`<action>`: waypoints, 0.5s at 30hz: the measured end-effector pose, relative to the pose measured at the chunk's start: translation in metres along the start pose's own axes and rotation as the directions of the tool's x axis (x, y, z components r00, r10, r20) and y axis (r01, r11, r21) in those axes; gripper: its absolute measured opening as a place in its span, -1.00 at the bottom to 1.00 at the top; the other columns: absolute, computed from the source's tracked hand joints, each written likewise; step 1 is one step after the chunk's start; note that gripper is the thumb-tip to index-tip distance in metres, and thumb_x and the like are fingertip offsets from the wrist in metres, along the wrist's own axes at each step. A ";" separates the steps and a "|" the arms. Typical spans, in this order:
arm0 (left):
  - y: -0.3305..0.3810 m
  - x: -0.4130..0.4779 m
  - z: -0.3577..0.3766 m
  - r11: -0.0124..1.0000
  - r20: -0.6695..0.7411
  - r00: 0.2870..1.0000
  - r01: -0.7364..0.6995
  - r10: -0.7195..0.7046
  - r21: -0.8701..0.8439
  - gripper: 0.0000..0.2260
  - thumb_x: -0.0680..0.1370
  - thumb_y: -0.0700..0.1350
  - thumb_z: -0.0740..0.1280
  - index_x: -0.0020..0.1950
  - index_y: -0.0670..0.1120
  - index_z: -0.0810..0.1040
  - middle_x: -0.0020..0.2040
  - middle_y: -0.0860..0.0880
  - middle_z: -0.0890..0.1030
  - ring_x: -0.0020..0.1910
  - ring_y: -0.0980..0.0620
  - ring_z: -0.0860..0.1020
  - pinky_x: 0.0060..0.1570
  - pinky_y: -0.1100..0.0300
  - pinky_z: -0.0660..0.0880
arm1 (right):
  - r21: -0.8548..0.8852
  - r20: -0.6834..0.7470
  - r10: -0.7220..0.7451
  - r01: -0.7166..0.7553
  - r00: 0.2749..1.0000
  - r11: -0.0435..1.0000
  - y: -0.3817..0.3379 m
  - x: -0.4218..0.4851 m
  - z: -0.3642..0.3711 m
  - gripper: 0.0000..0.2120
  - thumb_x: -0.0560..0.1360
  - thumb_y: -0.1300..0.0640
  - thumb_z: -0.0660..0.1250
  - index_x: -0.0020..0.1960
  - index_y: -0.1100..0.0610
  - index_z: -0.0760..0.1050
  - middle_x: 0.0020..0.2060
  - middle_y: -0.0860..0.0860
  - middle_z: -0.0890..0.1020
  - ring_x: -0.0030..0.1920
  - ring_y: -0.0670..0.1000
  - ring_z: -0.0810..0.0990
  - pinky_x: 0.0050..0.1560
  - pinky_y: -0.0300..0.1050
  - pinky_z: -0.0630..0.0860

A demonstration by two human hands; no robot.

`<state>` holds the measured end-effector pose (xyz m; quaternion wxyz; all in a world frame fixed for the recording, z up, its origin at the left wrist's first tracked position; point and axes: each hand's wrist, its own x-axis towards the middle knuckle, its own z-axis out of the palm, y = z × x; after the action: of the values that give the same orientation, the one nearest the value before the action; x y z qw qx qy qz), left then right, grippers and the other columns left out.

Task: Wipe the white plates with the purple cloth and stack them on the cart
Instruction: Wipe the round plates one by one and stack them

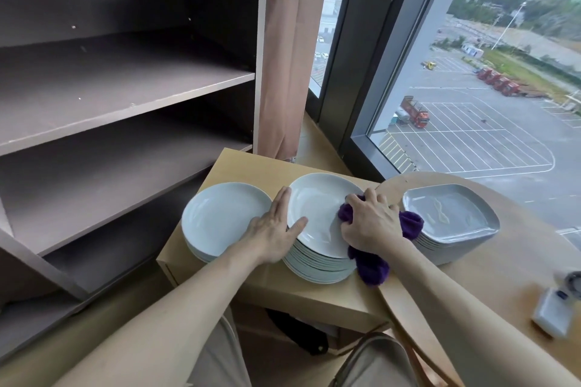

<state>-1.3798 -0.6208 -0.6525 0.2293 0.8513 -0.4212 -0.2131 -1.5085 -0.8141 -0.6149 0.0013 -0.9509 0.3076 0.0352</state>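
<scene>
White plate (317, 210) atop the middle stack (317, 264) lies between my hands: left hand (273, 229) flat-fingered on its left rim, right hand (371, 223) clenching the purple cloth (372, 269) on its right edge, cart shelves (125, 97) off leftward, nearer my left.

1. A tall dark-framed window (490, 41) fills the far right, letting in grey daylight.
2. Beyond it lies a car park (478, 141) with red trucks (498, 83).
3. A brown shelved cart (125, 85) stands left, tan fabric bag (289, 72) clipped to its side.
</scene>
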 end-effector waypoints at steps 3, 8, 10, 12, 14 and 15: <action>0.003 0.001 -0.002 1.000 0.008 1.000 0.009 -0.008 -0.016 -0.40 0.69 0.09 -0.10 0.63 -0.01 -0.34 0.65 0.09 -0.28 0.62 0.05 0.06 0.44 -0.09 0.25 | 0.128 0.037 -0.006 0.001 0.999 0.992 -0.002 -0.019 -0.001 -0.55 0.43 -0.22 0.05 0.23 -0.09 0.43 0.15 0.06 0.41 0.19 0.14 0.38 0.16 0.16 0.26; 0.005 0.000 -0.001 0.993 0.004 1.000 0.010 -0.010 -0.119 -0.43 0.70 -0.01 -0.07 0.66 -0.10 -0.23 0.66 0.03 -0.24 0.64 0.04 -0.06 0.52 -0.09 0.18 | 0.316 0.125 -0.067 0.025 0.990 0.949 -0.018 -0.037 -0.012 -0.45 0.40 -0.30 -0.13 0.14 -0.16 0.50 0.05 -0.03 0.41 0.12 0.06 0.38 0.15 0.12 0.26; 0.004 0.000 0.001 0.994 0.014 1.000 -0.004 0.005 -0.110 -0.42 0.70 0.09 -0.11 0.66 -0.15 -0.12 0.65 0.03 -0.26 0.64 0.05 -0.15 0.57 -0.07 0.07 | 0.347 0.157 -0.114 0.054 0.981 0.936 -0.027 -0.039 -0.015 -0.46 0.44 -0.26 -0.18 0.02 -0.12 0.52 0.00 -0.04 0.42 0.05 0.06 0.41 0.11 0.14 0.29; 0.002 0.001 0.002 0.987 0.020 1.000 0.005 -0.002 -0.164 -0.40 0.71 0.18 -0.12 0.66 -0.05 -0.20 0.64 0.12 -0.27 0.62 0.14 -0.17 0.59 0.02 -0.03 | 0.394 0.179 -0.149 0.068 0.972 0.917 -0.033 -0.036 -0.015 -0.51 0.56 -0.15 -0.14 -0.06 -0.05 0.55 0.00 -0.03 0.45 0.03 0.05 0.43 0.10 0.15 0.30; 0.000 0.002 0.002 0.967 -0.005 1.000 0.019 -0.021 -0.254 -0.40 0.70 0.22 -0.10 0.66 0.06 -0.25 0.64 0.19 -0.23 0.61 0.21 -0.14 0.56 0.09 -0.07 | 0.455 0.197 -0.161 0.056 0.967 0.889 -0.036 -0.029 -0.013 -0.55 0.65 -0.05 -0.05 -0.10 0.01 0.59 0.07 -0.01 0.49 0.08 0.05 0.46 0.18 0.15 0.33; 0.000 0.002 0.002 0.961 -0.007 1.000 0.019 -0.022 -0.275 -0.42 0.71 0.21 -0.10 0.66 0.08 -0.25 0.64 0.19 -0.22 0.60 0.22 -0.13 0.56 0.10 -0.07 | 0.475 0.201 -0.172 0.057 0.964 0.878 -0.037 -0.026 -0.012 -0.56 0.66 -0.02 -0.02 -0.11 0.02 0.60 0.10 0.00 0.52 0.11 0.05 0.46 0.23 0.17 0.35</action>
<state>-1.3797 -0.6230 -0.6547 0.3451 0.8166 -0.3775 -0.2676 -1.5069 -0.7689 -0.6022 0.2681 -0.9281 0.2476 0.0736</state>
